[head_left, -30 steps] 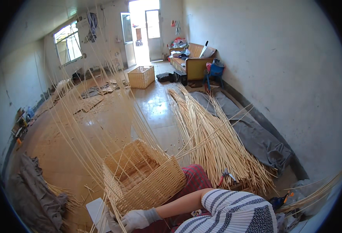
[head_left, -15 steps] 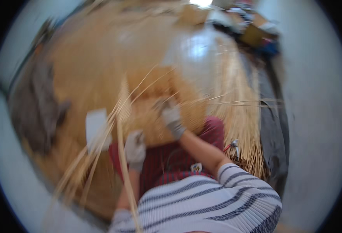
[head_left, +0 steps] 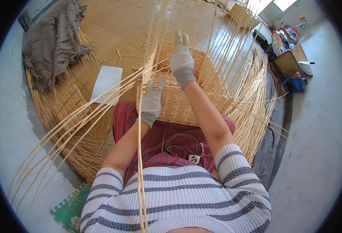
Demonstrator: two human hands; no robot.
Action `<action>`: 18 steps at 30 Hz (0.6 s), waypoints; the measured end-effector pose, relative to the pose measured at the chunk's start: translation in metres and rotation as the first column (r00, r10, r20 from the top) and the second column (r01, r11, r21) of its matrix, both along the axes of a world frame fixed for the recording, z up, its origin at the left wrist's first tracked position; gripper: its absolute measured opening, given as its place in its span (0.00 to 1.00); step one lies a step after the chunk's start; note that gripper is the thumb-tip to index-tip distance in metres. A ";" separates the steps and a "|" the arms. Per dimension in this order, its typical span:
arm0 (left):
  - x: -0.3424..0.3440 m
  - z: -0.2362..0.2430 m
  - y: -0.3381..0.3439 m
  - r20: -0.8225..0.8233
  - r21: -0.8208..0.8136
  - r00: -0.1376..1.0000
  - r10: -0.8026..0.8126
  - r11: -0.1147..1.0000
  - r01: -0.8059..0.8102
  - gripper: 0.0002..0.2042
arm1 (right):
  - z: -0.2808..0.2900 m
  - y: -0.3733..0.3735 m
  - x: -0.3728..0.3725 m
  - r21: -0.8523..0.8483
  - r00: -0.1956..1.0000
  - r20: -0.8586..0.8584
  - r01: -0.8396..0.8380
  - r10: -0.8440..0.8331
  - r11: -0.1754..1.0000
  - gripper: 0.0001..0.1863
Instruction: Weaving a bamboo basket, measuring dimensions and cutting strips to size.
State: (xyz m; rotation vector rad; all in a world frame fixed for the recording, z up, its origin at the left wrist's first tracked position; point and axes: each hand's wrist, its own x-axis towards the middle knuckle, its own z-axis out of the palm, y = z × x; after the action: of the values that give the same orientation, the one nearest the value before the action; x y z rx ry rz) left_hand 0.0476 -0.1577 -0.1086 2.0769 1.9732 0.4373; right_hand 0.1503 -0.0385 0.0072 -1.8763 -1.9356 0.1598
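A wicker basket woven from pale cane rests on my lap, its long stakes standing up from the far and right sides. My left hand, in a grey-white work glove, lies against the near wall by the left corner, fingers stretched and apart. Over the basket's opening, my right hand, gloved alike, has its fingers pointing away from me and its thumb out to the left. Neither hand shows anything in its grip. Loose cane strands fan out to the left from the basket, and a pair runs down over my shirt.
Bundled cane lies at right on dark cloth. A woven panel, a white sheet and a grey-brown cloth are on the left. Cane scraps litter the floor; a green foam mat is at lower left. Boxes stand far right.
My right hand has moved farther from me and its fingers have straightened. My left hand has moved up and right onto the near wall. Upright stakes now show beyond the basket; the earlier frame is blurred.
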 end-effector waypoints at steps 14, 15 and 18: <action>0.042 0.041 0.005 0.077 0.208 0.931 -0.356 0.919 0.335 0.32 | -0.096 -0.080 0.133 0.276 0.719 -0.689 0.149 0.088 0.950 0.16; 0.053 0.017 0.009 -0.026 0.321 0.948 -0.316 0.896 0.307 0.37 | -0.092 -0.055 0.130 0.526 0.923 -0.324 -0.005 0.206 0.850 0.21; 0.065 -0.010 0.011 -0.074 0.291 0.978 -0.193 0.934 0.206 0.39 | -0.025 -0.041 0.102 0.462 0.995 0.035 -0.098 0.092 0.881 0.35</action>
State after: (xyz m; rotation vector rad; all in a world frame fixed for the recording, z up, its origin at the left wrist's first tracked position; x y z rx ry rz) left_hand 0.1128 -0.1467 -0.1191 2.4603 1.7844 0.6881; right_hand 0.2526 -0.0790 -0.0176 -1.4680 -1.8670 -0.2679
